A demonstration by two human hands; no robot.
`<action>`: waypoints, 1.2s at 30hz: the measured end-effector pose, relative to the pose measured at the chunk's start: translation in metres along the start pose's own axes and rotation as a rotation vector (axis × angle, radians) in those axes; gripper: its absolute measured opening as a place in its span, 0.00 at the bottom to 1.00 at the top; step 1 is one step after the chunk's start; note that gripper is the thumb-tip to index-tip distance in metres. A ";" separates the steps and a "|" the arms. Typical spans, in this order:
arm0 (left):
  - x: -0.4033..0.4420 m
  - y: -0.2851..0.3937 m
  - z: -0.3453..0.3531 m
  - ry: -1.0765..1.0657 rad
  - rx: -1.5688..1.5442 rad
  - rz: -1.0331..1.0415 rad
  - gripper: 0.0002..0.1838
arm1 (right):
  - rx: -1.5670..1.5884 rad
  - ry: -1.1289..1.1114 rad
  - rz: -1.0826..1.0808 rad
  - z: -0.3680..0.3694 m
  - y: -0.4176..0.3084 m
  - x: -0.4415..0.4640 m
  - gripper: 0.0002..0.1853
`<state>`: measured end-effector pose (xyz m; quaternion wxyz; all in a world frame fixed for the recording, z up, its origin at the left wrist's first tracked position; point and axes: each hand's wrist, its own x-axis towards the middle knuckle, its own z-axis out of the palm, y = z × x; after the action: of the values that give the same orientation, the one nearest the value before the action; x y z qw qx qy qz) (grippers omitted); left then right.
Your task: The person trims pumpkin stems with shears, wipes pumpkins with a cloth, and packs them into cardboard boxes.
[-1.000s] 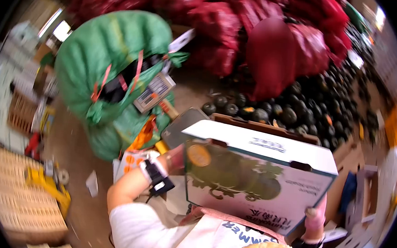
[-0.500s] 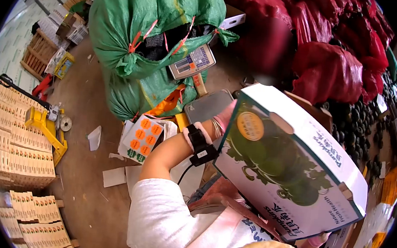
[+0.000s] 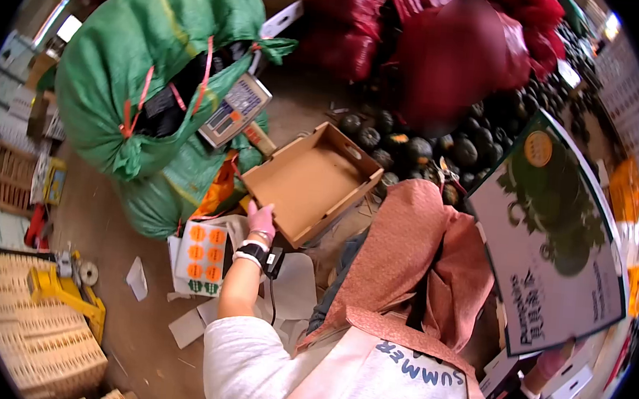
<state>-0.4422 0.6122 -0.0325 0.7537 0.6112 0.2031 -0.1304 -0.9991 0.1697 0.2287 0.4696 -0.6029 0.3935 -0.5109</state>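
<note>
An open cardboard tray (image 3: 307,180), brown inside, stands in front of me at a slight slant. My left hand (image 3: 260,219) grips its near left corner, with a black band on the wrist. Off to the right, my right hand (image 3: 550,364) holds the bottom edge of a printed carton lid (image 3: 504,281). A green pumpkin picture and lettering face me from the tilted lid, which hides part of the fingers. Beside my left hand lies a sheet of orange round stickers (image 3: 206,254). The scale's display (image 3: 235,109) leans by the green sacks.
A stuffed green sack (image 3: 150,59) stands at the back left. Dark green pumpkins (image 3: 421,151) cover the floor beyond the tray, with red mesh sacks (image 3: 340,36) behind. Stacked flat cartons (image 3: 40,320) and a yellow pallet jack (image 3: 65,288) are at left.
My left hand has left the carton lid and now grips the cardboard tray. My right hand has carried the lid rightward. The tray's inside has come into view, and my view has turned right.
</note>
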 end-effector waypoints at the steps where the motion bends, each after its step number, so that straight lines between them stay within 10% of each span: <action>1: 0.003 -0.005 -0.008 0.004 0.019 0.019 0.26 | 0.011 -0.014 -0.008 0.011 -0.006 -0.003 0.26; 12: 0.049 -0.027 -0.005 0.220 0.539 0.587 0.36 | 0.148 0.044 -0.045 0.100 -0.038 -0.027 0.43; 18: -0.057 0.024 0.155 -0.342 0.688 1.128 0.35 | 0.195 0.031 -0.001 0.105 -0.037 -0.030 0.49; 25: -0.147 0.030 0.225 -1.062 0.932 1.228 0.37 | 0.244 0.017 -0.110 0.098 -0.038 -0.036 0.52; 30: -0.168 0.002 0.237 -1.126 1.159 1.351 0.35 | 0.235 0.076 -0.171 0.098 -0.042 -0.036 0.51; 36: -0.163 0.003 0.236 -1.188 1.039 1.183 0.35 | -0.697 0.230 -0.500 0.102 -0.046 -0.034 0.45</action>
<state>-0.5508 0.3746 0.0862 0.3146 0.7044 -0.6296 -0.0911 -0.9044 0.2308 0.2608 0.0533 -0.7412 0.4340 -0.5093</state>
